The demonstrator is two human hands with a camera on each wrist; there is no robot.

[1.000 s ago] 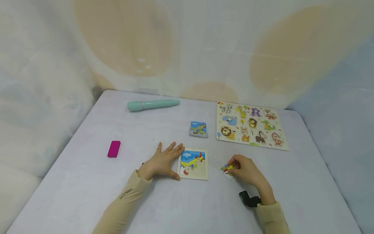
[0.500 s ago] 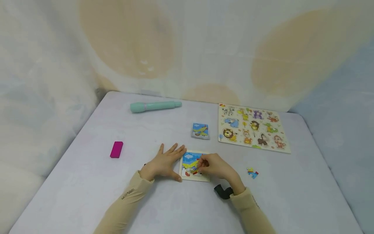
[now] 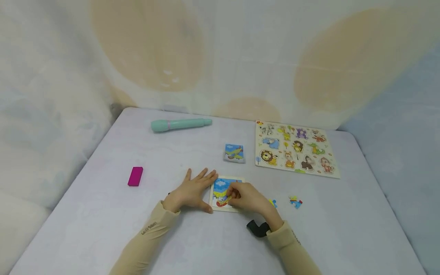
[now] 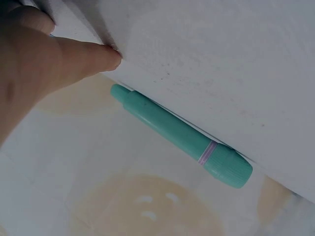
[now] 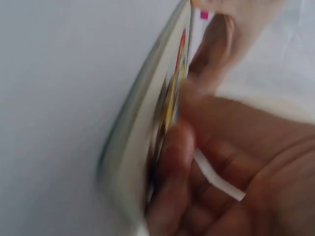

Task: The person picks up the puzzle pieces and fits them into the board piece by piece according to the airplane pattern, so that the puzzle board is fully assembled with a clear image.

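Note:
A small square jigsaw puzzle (image 3: 220,188) in a pale wooden frame shows an airplane on blue sky. My left hand (image 3: 192,192) lies spread at its left, fingertips and thumb on the frame's edge. Over the puzzle's right part, my right hand (image 3: 245,196) curls, thumb and fingertips pinching a puzzle piece against the picture; the hand hides most of the piece. In the right wrist view, a thin pale strip (image 5: 219,179) shows between the curled fingers. Loose puzzle pieces (image 3: 295,202) lie to the right, and another piece (image 3: 273,203) shows beside the right wrist.
Beyond the frame lies a small airplane picture square (image 3: 234,153). An animal peg board (image 3: 295,151) lies back right, a mint-green telescoping tube (image 3: 182,124) back left. The magenta block (image 3: 135,176) is at left. Fabric walls surround the table.
My right hand has moved left from the loose pieces onto the puzzle, then slightly further left within it. The left hand stays at the frame.

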